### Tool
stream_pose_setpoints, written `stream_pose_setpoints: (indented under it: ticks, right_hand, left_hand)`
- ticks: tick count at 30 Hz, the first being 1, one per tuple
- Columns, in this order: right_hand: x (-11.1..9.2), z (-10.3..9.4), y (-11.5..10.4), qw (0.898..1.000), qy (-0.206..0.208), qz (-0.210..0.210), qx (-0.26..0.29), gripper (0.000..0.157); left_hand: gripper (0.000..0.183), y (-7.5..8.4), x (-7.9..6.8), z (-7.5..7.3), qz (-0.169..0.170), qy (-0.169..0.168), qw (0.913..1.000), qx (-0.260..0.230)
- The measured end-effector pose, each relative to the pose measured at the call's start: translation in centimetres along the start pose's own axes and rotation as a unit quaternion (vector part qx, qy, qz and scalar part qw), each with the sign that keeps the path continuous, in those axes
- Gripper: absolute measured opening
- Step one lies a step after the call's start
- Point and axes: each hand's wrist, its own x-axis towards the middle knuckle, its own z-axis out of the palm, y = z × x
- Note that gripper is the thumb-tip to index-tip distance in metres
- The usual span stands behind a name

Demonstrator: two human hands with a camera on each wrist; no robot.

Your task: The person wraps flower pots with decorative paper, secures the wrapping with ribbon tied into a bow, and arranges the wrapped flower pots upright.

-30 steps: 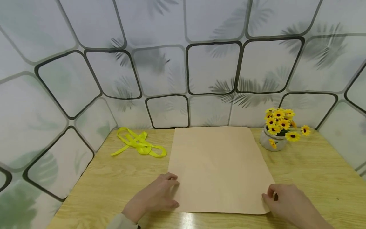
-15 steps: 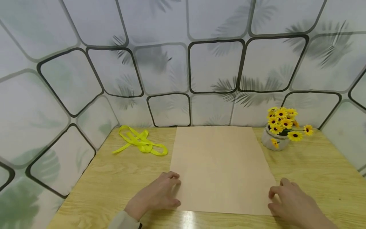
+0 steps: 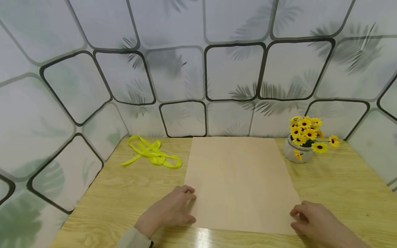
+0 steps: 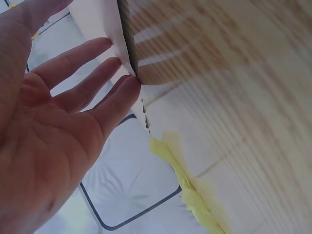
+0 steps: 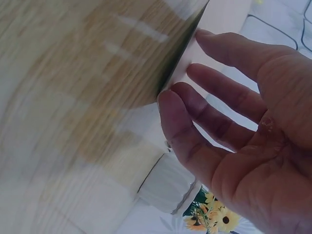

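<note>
A large beige sheet of paper (image 3: 242, 186) lies flat on the wooden table (image 3: 124, 193) in the head view. My left hand (image 3: 170, 208) rests at its near left side, with fingertips along the left edge and the thumb near the front edge. At the near right corner is my right hand (image 3: 316, 218), its fingers loosely bent against the right edge. In the right wrist view the thumb (image 5: 234, 51) stands apart from the fingers. The left wrist view shows the left fingers (image 4: 117, 105) spread and touching the paper's side.
A loose bundle of yellow ribbon (image 3: 155, 156) lies at the back left of the table. At the back right stands a pale pot (image 3: 296, 153) of yellow artificial flowers (image 3: 305, 131). Patterned cloth (image 3: 232, 72) hangs behind the table.
My right hand has loosened from the lifted near right corner, shifted slightly right, and come back down beside the edge. That corner now lies flatter. The left hand stays in place.
</note>
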Motion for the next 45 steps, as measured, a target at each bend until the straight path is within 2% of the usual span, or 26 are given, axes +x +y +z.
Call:
stream_pose_setpoints:
  ticks: [8,17,19,23,26,31,35,38,42,45]
  right_hand:
    - [-0.1,0.1,0.0,1.0,0.008,-0.013,0.002,0.015]
    - [0.1,0.0,0.4,0.999,-0.011,-0.018,0.032,0.01]
    - [0.1,-0.1,0.5,0.999,-0.006,-0.011,0.04,0.007]
    - [0.7,-0.5,0.7,0.998,0.031,0.05,0.029,0.013]
    - [1.5,-1.5,1.4,0.991,0.092,0.098,0.012,0.027]
    - [2.9,-3.5,3.5,0.973,0.183,0.138,0.029,0.059]
    - [4.3,-4.5,4.6,0.959,0.214,0.176,0.063,0.085]
    - [5.5,-4.8,5.1,0.948,0.228,0.201,0.093,0.098]
    - [6.7,-5.0,5.6,0.938,0.236,0.218,0.127,0.108]
    - [7.7,-5.1,5.9,0.931,0.247,0.222,0.151,0.104]
  left_hand:
    - [0.061,-0.1,0.0,0.3,-0.011,0.002,0.9999,0.007]
    - [0.062,0.0,-0.2,0.3,-0.02,-0.007,0.9998,0.005]
    - [0.062,0.0,-0.2,0.4,-0.02,-0.007,0.9998,0.004]
    - [0.062,-0.1,-0.3,0.6,-0.016,-0.004,0.9999,0.002]
    - [0.062,-0.1,-0.3,0.6,-0.013,-0.001,0.9999,0.007]
    - [0.061,0.0,-0.2,0.4,-0.013,-0.004,0.9999,0.009]
    - [0.061,0.1,-0.1,0.3,-0.015,-0.004,0.9999,0.006]
    - [0.061,0.0,0.0,0.2,-0.015,-0.003,0.9999,0.007]
    - [0.06,0.0,0.0,0.2,-0.011,-0.002,0.9999,0.005]
    - [0.06,0.0,0.0,0.1,-0.006,0.003,1.0,0.003]
